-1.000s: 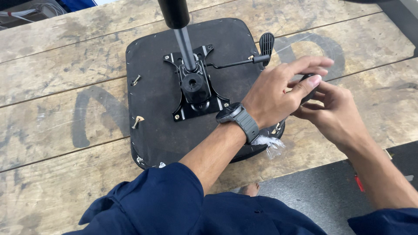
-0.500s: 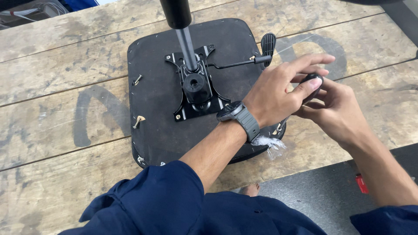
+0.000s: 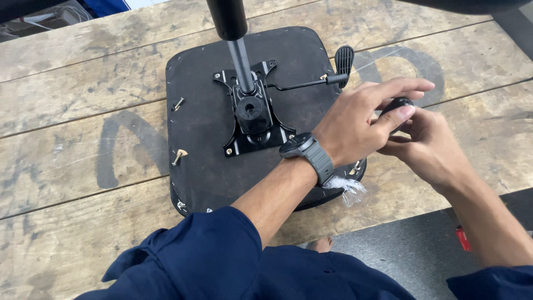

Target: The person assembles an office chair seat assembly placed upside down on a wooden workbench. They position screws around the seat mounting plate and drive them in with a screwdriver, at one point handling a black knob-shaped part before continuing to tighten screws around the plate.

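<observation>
Fingers of the left hand (image 3: 355,125) and right hand (image 3: 430,144) close together on a small black knob (image 3: 397,105), pinched between them above the wooden counter (image 3: 83,100). Left of the fingers, an upturned black seat base (image 3: 205,166) lies flat, its metal mechanism plate (image 3: 252,114) and lever (image 3: 311,83) uppermost; crumpled plastic wrap (image 3: 347,186) sits just below the left wrist.

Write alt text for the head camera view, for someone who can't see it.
Two hands, left hand and right hand, hold a small black knob together over an upturned black chair seat on a worn wooden table. A metal mounting plate with a gas cylinder sits on the seat, loose screws nearby.
</observation>
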